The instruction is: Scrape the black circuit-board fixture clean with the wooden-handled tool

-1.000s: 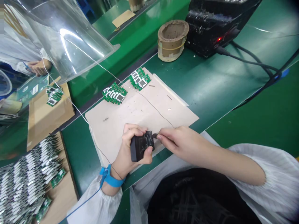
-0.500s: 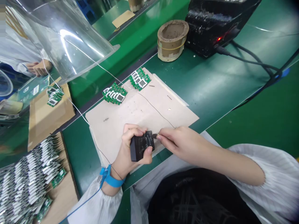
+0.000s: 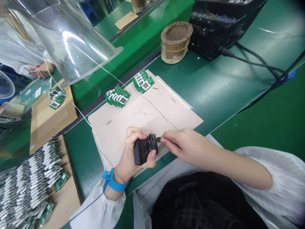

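My left hand [image 3: 133, 140], with a blue wrist strap [image 3: 115, 183], is closed around a black block-shaped fixture [image 3: 143, 151], tilted so its detailed face shows. At that block's right end, my right hand [image 3: 177, 141] pinches a small dark piece [image 3: 159, 139] between thumb and forefinger. Its tip meets the block's edge; what kind of piece it is I cannot make out. Both hands are over the near edge of a pale paper sheet [image 3: 128, 124]. Green circuit boards with small screens lie in two groups on the sheet, one to the left [image 3: 118, 96] and one to the right [image 3: 143, 81].
Many stacked boards [image 3: 30, 184] fill cardboard at the lower left. A brown cardboard ring container [image 3: 175, 47] and a black box with cables [image 3: 214, 28] stand at the back. A clear curved shield [image 3: 78, 47] hangs upper left; another person's hands [image 3: 40, 70] are behind it. A thin wire [image 3: 152, 103] crosses the sheet.
The view has shifted very slightly. Both hands keep the same grips on the black block and the small dark piece. The red light on the black box no longer shows.
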Tool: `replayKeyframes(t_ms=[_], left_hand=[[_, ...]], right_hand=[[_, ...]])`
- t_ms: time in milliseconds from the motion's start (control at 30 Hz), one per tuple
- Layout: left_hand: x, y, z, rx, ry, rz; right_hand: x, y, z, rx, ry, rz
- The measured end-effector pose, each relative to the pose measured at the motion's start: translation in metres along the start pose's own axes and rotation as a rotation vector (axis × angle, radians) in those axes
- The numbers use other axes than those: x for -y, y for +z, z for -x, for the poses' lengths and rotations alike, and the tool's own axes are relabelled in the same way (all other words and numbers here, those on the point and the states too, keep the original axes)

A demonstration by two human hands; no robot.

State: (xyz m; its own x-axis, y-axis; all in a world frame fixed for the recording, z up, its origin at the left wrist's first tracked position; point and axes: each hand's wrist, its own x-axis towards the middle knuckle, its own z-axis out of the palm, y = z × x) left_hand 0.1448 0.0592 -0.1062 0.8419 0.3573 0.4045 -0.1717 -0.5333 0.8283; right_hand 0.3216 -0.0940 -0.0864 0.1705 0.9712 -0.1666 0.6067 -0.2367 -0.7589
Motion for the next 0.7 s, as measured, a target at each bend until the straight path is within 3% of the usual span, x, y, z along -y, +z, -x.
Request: replayKeyframes(t_ms=[267, 700], left_hand=[[-0.0024, -0.0014, 0.0003, 0.002, -0.006, -0.009], [-0.0035, -0.0014, -0.0009, 0.001, -0.016, -0.014]], right_hand=[[0.0012, -0.0001, 0.0006, -0.044, -0.006, -0.043], [-0.0030, 0.0085, 0.0028, -0.106, -0.048, 0.082]])
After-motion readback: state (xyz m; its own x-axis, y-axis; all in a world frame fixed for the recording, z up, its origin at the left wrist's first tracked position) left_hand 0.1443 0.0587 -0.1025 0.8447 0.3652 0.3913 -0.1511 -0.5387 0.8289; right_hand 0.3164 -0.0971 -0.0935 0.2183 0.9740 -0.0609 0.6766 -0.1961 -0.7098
